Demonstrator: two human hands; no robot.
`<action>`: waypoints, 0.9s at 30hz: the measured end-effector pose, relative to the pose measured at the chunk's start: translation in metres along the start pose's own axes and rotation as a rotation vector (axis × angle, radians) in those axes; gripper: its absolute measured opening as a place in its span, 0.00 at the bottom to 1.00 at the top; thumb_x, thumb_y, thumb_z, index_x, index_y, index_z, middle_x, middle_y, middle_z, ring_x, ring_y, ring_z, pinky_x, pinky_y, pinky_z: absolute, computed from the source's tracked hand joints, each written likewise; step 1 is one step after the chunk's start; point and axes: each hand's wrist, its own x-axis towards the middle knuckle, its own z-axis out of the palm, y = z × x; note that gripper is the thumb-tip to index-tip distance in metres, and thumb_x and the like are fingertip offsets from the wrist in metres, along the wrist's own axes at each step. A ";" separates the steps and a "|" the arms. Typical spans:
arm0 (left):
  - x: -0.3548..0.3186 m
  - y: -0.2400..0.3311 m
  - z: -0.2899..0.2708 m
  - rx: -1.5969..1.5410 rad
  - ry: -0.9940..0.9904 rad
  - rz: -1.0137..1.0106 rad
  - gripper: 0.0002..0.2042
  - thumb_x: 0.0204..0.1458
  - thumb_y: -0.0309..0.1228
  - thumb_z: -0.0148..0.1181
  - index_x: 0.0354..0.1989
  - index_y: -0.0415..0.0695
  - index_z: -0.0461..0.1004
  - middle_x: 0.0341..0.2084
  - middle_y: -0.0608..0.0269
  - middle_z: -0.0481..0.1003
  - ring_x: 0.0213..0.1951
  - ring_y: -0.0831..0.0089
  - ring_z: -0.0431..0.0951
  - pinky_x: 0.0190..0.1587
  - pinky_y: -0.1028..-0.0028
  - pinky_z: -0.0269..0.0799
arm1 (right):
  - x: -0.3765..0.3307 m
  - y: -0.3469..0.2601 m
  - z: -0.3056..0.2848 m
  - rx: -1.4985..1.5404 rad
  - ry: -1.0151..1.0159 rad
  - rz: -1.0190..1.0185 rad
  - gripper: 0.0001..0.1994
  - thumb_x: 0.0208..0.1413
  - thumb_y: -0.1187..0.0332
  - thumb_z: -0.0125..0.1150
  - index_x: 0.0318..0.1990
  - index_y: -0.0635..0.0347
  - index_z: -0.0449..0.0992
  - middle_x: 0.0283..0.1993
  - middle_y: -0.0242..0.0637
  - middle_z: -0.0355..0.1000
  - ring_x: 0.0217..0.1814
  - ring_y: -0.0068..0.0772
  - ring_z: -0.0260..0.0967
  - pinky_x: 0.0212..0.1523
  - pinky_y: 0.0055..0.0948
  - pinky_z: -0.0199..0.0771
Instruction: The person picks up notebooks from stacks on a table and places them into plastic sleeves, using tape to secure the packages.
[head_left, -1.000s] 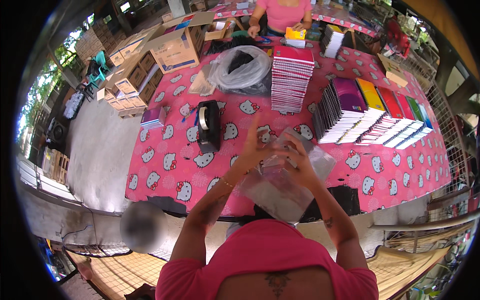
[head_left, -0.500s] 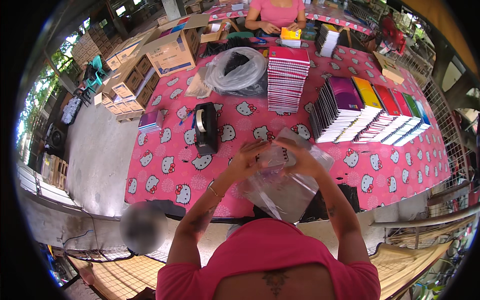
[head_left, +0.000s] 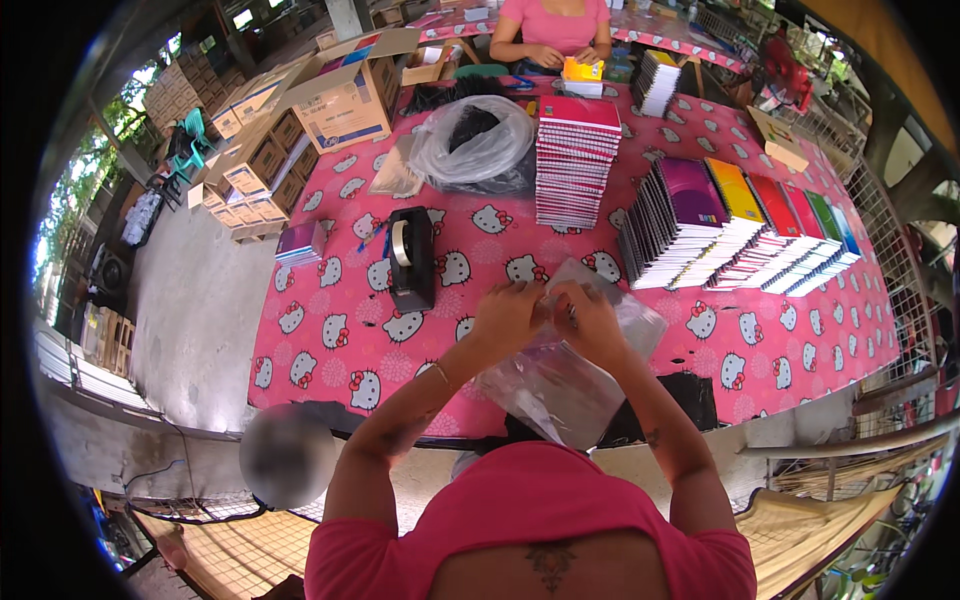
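A clear plastic bag (head_left: 560,395) lies at the near edge of the table, with more clear plastic sheet (head_left: 638,325) reaching out to the right beneath my hands. My left hand (head_left: 507,318) and my right hand (head_left: 590,322) are side by side over its far end, fingers curled in and thumbs close together. Both seem to pinch the plastic, though the fingertips are partly hidden behind the hands. Left of them stands a black tape dispenser (head_left: 411,265) with a roll of tape. Beyond and to the right are stacked spiral notebooks (head_left: 690,225) with purple covers.
A tall stack of red notebooks (head_left: 575,165) stands ahead, beside coiled clear plastic (head_left: 472,145). Yellow (head_left: 738,190) and red (head_left: 768,205) notebook stacks line the right. A small notebook pile (head_left: 301,243) sits left. Cardboard boxes (head_left: 348,112) stand far left. Across the table, a person handles yellow notebooks (head_left: 582,72).
Both hands have drawn closer together, and their fingers have curled in from a more spread position. The plastic bag stays in nearly the same place.
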 end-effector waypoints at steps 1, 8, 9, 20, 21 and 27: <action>0.003 -0.006 0.004 0.039 0.092 0.061 0.21 0.44 0.32 0.71 0.48 0.42 0.75 0.37 0.54 0.78 0.31 0.59 0.77 0.34 0.64 0.75 | 0.004 0.000 0.000 -0.014 0.068 -0.021 0.24 0.45 0.76 0.68 0.53 0.57 0.70 0.45 0.44 0.72 0.47 0.46 0.70 0.48 0.39 0.71; -0.007 -0.087 0.021 -0.419 0.413 -0.281 0.26 0.41 0.34 0.76 0.49 0.40 0.74 0.34 0.53 0.77 0.32 0.59 0.79 0.32 0.62 0.75 | 0.010 0.031 0.016 0.614 0.078 0.335 0.27 0.43 0.73 0.73 0.53 0.57 0.71 0.49 0.36 0.66 0.52 0.30 0.65 0.48 0.31 0.70; -0.018 -0.112 0.006 0.048 0.763 -0.189 0.24 0.42 0.35 0.75 0.47 0.39 0.76 0.31 0.52 0.77 0.32 0.58 0.79 0.32 0.62 0.75 | 0.008 0.031 0.019 0.640 0.090 0.348 0.27 0.42 0.72 0.73 0.52 0.57 0.71 0.48 0.34 0.65 0.52 0.28 0.64 0.48 0.30 0.70; -0.094 -0.151 -0.028 -0.968 0.826 -0.745 0.10 0.55 0.37 0.67 0.39 0.45 0.80 0.26 0.74 0.74 0.25 0.83 0.71 0.26 0.79 0.63 | 0.011 0.047 0.042 0.617 0.210 0.349 0.18 0.41 0.76 0.63 0.45 0.60 0.73 0.44 0.38 0.65 0.47 0.33 0.63 0.46 0.31 0.69; -0.099 -0.149 -0.019 -1.134 0.852 -0.799 0.09 0.55 0.37 0.66 0.38 0.46 0.80 0.27 0.74 0.74 0.25 0.83 0.71 0.24 0.79 0.63 | 0.011 0.049 0.043 0.603 0.218 0.344 0.18 0.42 0.76 0.63 0.44 0.60 0.73 0.44 0.38 0.65 0.46 0.33 0.63 0.46 0.32 0.69; -0.106 -0.163 -0.073 0.409 0.343 -0.655 0.08 0.51 0.34 0.61 0.31 0.44 0.81 0.24 0.53 0.79 0.28 0.55 0.82 0.30 0.59 0.75 | 0.010 0.037 0.041 0.600 0.217 0.330 0.18 0.42 0.76 0.63 0.45 0.60 0.73 0.44 0.37 0.64 0.46 0.30 0.63 0.44 0.29 0.69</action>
